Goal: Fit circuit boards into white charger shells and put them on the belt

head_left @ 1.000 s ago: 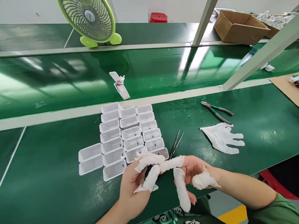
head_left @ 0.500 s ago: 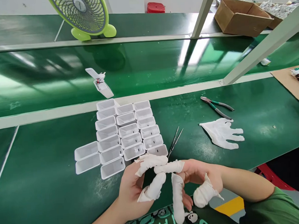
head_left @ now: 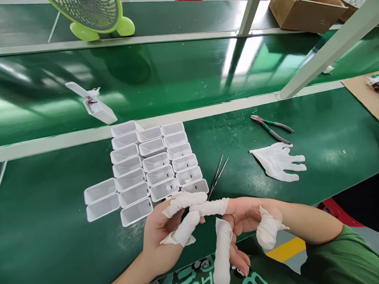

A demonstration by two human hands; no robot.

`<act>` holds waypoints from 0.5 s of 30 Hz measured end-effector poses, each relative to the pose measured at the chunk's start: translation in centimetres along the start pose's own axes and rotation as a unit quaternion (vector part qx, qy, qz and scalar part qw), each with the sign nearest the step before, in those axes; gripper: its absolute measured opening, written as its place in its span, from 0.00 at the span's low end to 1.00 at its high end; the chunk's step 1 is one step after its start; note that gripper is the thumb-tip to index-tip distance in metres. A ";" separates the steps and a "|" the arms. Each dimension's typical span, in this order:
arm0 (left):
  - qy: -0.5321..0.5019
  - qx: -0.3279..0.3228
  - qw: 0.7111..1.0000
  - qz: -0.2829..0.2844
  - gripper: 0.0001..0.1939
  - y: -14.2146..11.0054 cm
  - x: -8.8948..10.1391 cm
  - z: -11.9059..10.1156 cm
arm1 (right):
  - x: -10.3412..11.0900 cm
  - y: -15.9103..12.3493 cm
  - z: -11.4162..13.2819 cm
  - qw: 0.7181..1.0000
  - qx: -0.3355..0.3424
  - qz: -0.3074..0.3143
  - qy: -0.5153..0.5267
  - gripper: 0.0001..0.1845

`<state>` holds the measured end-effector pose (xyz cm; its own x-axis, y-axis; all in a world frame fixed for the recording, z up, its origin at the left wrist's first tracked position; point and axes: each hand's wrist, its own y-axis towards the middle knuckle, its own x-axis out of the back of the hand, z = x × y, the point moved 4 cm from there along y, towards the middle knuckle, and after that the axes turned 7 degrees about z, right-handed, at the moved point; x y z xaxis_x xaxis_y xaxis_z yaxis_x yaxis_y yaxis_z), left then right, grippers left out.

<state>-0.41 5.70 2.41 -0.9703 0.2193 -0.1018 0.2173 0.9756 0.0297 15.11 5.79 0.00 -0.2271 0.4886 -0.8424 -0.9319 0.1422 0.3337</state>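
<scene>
White cloth finger cots cover several fingertips. My left hand (head_left: pixel 160 239) pinches the finger cot (head_left: pixel 211 207) on my right index finger between thumb and index finger, both of which wear cots too. My right hand (head_left: pixel 239 219) has its fingers spread and holds nothing; cots sit on its middle finger and thumb as well. Just beyond the hands, rows of open white plastic cases (head_left: pixel 134 212) stand on the green table. Tweezers (head_left: pixel 218 176) lie beside the cases, their near end close behind my hands.
A white glove (head_left: pixel 280 161) and green-handled cutting pliers (head_left: pixel 270 128) lie to the right. On the green belt beyond the rail rests a white case with wires (head_left: pixel 100 110). A green fan (head_left: pixel 92 16) and a cardboard box (head_left: pixel 307 11) stand behind. A slanted post (head_left: pixel 326 48) rises at right.
The white case with wires has moved left along the belt. My left hand keeps its pinch on the right index finger's cot. The right thumb and middle finger shift slightly. The view has tilted down a little.
</scene>
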 end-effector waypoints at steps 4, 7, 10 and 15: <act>-0.011 0.003 1.000 0.004 0.08 -0.2 0.1 0.0 | 0.2 0.0 -0.1 1.000 -0.002 -0.004 -0.002 0.44; -0.025 -0.012 1.000 0.010 0.07 -0.2 0.0 -0.2 | 0.0 -0.2 0.0 0.999 -0.002 -0.031 -0.042 0.45; -0.032 -0.008 0.999 0.011 0.08 -0.2 0.0 -0.1 | -0.4 -0.4 0.4 0.993 -0.017 -0.056 -0.106 0.46; -0.032 0.007 0.999 -0.001 0.08 -0.2 0.1 -0.1 | -0.9 -0.4 0.8 0.981 -0.031 -0.061 -0.183 0.39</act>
<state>-0.53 5.48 2.47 -0.9621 0.2167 -0.1655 0.2171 0.9760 0.0163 15.90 5.99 0.91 -0.0069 0.7498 -0.6616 -0.9639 0.1711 0.2039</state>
